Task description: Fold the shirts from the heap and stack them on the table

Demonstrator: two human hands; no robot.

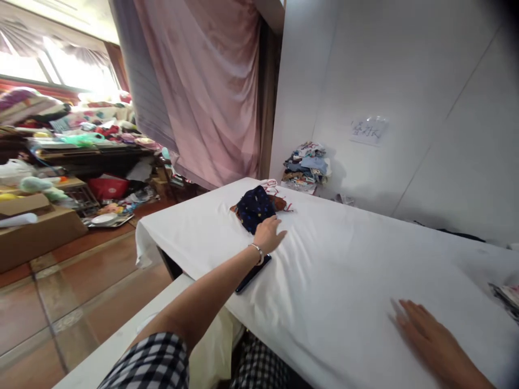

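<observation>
My left hand (267, 235) reaches far across the white-covered table (324, 270). Its fingers are stretched out at the near edge of a dark blue cloth garment (256, 209) with small coloured spots, thumb held apart. I cannot tell how firmly the fingertips touch it. Brown fabric (279, 203) and a white-and-red piece of cloth (269, 185) stick out from behind the blue one. Under my left wrist lies a dark phone (253, 274). Off to the right, my right hand (424, 329) is slightly blurred, low over the white cover, with fingers extended and nothing in it.
A stack of folded clothes (308, 165) stands beyond the table's far edge, against the white wall. Printed fabric (506, 297) lies at the right edge. On the left are a cardboard box (40, 232), a tiled floor and heaped household items. A pink curtain (211, 92) hangs behind.
</observation>
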